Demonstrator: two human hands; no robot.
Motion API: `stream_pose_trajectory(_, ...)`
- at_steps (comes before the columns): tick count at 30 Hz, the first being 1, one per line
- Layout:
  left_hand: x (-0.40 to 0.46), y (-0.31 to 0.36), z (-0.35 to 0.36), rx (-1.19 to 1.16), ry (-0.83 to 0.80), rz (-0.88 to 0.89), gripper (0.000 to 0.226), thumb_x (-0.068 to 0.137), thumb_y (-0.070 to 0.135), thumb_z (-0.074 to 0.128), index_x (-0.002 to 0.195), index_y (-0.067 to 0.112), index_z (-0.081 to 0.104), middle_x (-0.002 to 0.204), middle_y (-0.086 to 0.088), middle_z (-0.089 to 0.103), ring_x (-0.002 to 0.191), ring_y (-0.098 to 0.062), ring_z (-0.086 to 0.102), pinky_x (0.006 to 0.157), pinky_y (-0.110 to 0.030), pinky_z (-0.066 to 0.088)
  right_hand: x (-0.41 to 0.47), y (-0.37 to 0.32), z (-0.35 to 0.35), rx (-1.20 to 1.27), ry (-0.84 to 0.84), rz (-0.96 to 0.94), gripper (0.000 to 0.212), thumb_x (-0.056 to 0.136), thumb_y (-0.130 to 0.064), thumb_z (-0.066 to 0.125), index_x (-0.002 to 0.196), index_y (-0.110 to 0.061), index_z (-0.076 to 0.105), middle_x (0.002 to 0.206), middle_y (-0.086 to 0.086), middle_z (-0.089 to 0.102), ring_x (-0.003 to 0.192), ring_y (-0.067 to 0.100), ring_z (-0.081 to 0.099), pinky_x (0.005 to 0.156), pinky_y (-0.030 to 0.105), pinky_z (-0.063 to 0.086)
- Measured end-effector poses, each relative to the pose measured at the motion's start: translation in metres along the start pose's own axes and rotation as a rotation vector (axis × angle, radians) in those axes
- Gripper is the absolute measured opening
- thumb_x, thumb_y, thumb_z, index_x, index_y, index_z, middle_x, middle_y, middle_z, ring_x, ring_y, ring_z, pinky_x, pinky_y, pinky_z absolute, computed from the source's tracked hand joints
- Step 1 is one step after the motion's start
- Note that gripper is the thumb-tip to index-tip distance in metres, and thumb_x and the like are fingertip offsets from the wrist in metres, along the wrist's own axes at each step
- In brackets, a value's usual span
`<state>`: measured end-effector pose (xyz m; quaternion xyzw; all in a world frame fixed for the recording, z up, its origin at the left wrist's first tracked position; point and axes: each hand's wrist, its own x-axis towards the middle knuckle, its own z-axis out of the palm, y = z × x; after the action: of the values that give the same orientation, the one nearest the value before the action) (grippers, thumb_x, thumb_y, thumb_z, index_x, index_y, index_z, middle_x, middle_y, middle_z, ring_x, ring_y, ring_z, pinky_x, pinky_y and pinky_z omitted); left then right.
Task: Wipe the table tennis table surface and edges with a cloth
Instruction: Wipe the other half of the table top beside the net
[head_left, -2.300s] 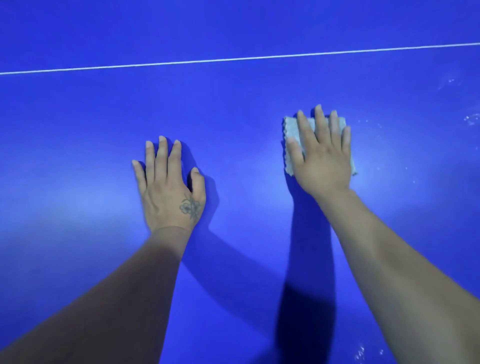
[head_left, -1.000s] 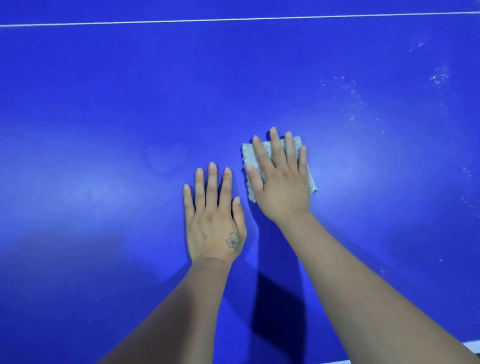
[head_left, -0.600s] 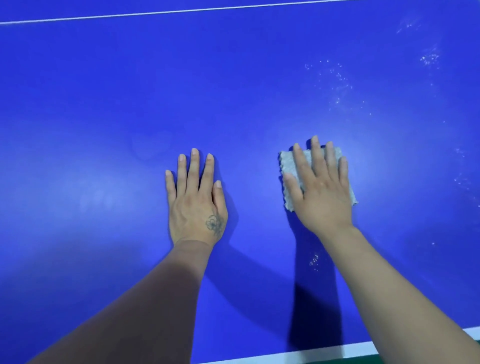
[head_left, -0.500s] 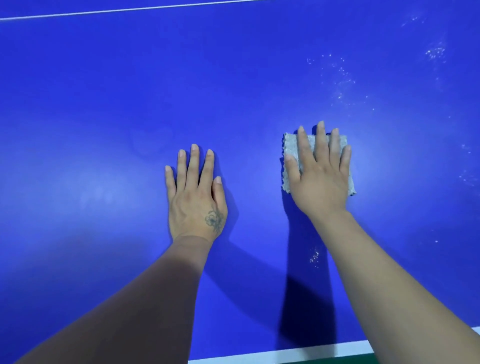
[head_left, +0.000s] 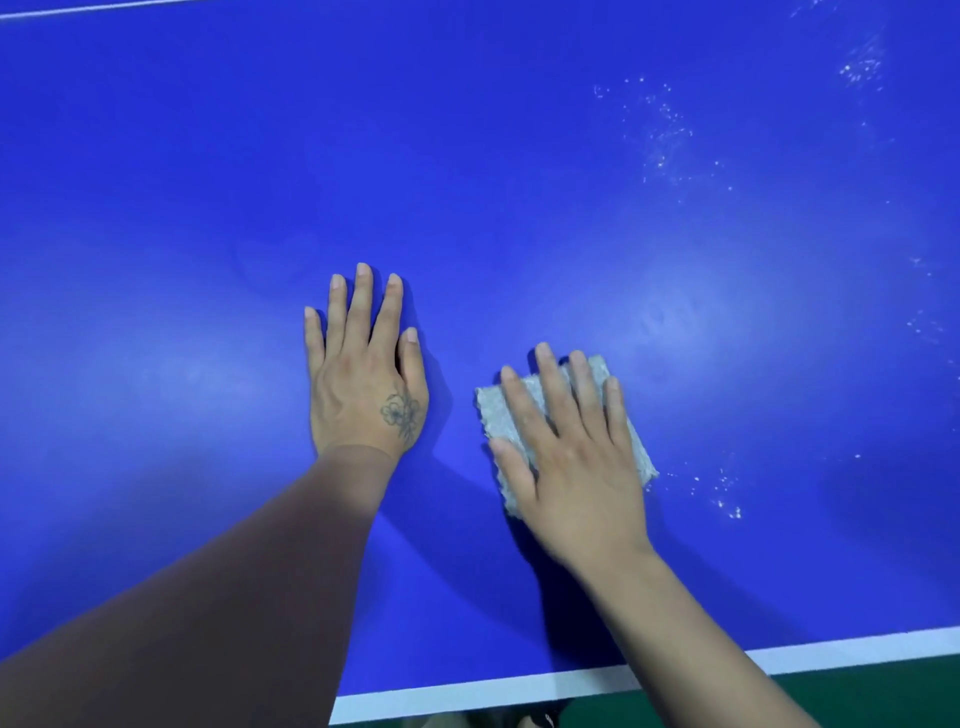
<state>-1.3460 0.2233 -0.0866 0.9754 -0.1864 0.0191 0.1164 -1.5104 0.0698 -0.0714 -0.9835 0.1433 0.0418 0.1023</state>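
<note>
The blue table tennis table (head_left: 467, 156) fills the view. A folded grey cloth (head_left: 496, 415) lies flat on it, right of the middle. My right hand (head_left: 566, 457) presses down on the cloth with straight, spread fingers and covers most of it. My left hand (head_left: 366, 374) rests flat on the bare blue surface just left of the cloth, fingers straight, a small flower tattoo near the wrist.
The table's white near edge line (head_left: 519, 686) runs along the bottom, with green floor (head_left: 883, 696) below it. White dust specks (head_left: 660, 130) dot the surface at the upper right, and more specks (head_left: 722, 488) lie right of the cloth. A thin white line (head_left: 78, 9) crosses the top left.
My right hand has slid the cloth toward me and to the left, nearer the table's near edge. The left hand stays flat on the table in about the same place.
</note>
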Motion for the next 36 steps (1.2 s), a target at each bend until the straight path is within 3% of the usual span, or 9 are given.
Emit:
stream_pose_trajectory(6,0.001,0.000,-0.003,0.017,-0.003,0.003,0.059,0.112,0.040,0.024,0.168,0.021,0.034,0.178,-0.005,0.023,0.166,-0.028,0.012,0.133,-0.056,0.011,0.012,0.061,-0.011,-0.037,0.040,0.191,0.064,0.111,-0.055,0.022,0.169,-0.027,0.023,0.177,0.007,0.012,0.164,0.034,0.005,0.130,0.060,0.009)
stream_pose_trajectory(11,0.002,0.000,-0.002,0.030,0.002,0.011,0.059,0.112,0.040,0.024,0.168,0.022,0.034,0.177,-0.005,0.024,0.166,-0.029,0.013,0.132,-0.057,0.013,0.077,0.053,-0.008,-0.009,0.087,0.328,0.064,0.111,-0.056,0.018,0.169,-0.029,0.017,0.178,0.006,0.007,0.164,0.035,0.001,0.130,0.061,0.004)
stream_pose_trajectory(16,0.000,-0.001,-0.002,0.025,0.011,0.016,0.060,0.112,0.041,0.025,0.168,0.022,0.034,0.177,-0.005,0.024,0.166,-0.028,0.013,0.132,-0.057,0.013,0.085,-0.005,-0.003,0.008,0.080,0.199,0.065,0.109,-0.056,0.020,0.169,-0.031,0.021,0.178,0.006,0.009,0.164,0.035,0.001,0.130,0.060,0.002)
stream_pose_trajectory(20,-0.001,-0.001,-0.002,0.030,0.024,0.023,0.059,0.112,0.041,0.025,0.167,0.021,0.034,0.177,-0.006,0.026,0.165,-0.029,0.015,0.132,-0.057,0.013,0.026,-0.034,0.005,0.057,0.047,0.062,0.062,0.111,-0.053,0.029,0.168,-0.029,0.026,0.178,0.006,0.012,0.164,0.033,0.003,0.130,0.058,0.005)
stream_pose_trajectory(24,0.000,-0.001,-0.002,0.035,0.018,0.027,0.060,0.112,0.042,0.023,0.167,0.020,0.035,0.176,-0.007,0.026,0.165,-0.030,0.016,0.132,-0.057,0.013,-0.048,-0.019,0.007,0.050,-0.045,0.012,0.061,0.111,-0.055,0.031,0.167,-0.033,0.027,0.178,0.000,0.008,0.165,0.029,0.003,0.130,0.057,0.010)
stream_pose_trajectory(29,0.000,0.000,-0.003,0.053,0.015,0.024,0.061,0.111,0.042,0.022,0.167,0.021,0.033,0.177,-0.006,0.025,0.165,-0.031,0.015,0.133,-0.056,0.013,-0.083,0.044,-0.003,-0.020,-0.033,0.216,0.064,0.110,-0.057,0.024,0.169,-0.031,0.023,0.178,0.004,0.008,0.165,0.031,0.001,0.130,0.061,0.006)
stream_pose_trajectory(32,-0.001,0.001,-0.004,0.054,0.012,0.031,0.061,0.112,0.042,0.022,0.168,0.021,0.033,0.177,-0.007,0.025,0.165,-0.031,0.015,0.133,-0.056,0.012,-0.053,0.065,-0.006,-0.045,-0.002,0.339,0.065,0.111,-0.056,0.016,0.169,-0.029,0.019,0.178,0.007,0.006,0.164,0.034,0.000,0.130,0.062,0.004)
stream_pose_trajectory(36,-0.002,0.001,-0.004,0.074,0.018,0.047,0.061,0.111,0.042,0.023,0.167,0.020,0.033,0.176,-0.008,0.025,0.165,-0.033,0.015,0.133,-0.057,0.012,-0.003,0.047,0.003,-0.013,0.068,0.354,0.064,0.111,-0.056,0.018,0.169,-0.030,0.019,0.178,0.008,0.006,0.163,0.037,0.000,0.129,0.064,0.004)
